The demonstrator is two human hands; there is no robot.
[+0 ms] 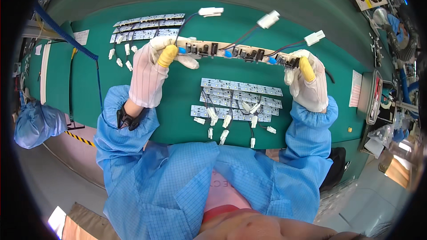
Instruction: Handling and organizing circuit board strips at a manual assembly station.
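Both gloved hands, left hand (149, 73) and right hand (308, 82), are clenching their fingers on the ends of a long beige circuit strip with black components (231, 52), holding it above the green desk (178, 102). Two stacks of white LED strips (240, 100) are lying there, seemingly finished.

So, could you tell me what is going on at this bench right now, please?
A person in a blue coat and white gloves holds a long circuit board strip above the green mat, the left hand at one end, the right hand at the other. Wires with white connectors trail from it. A stack of LED strips lies below, another stack to the far left.
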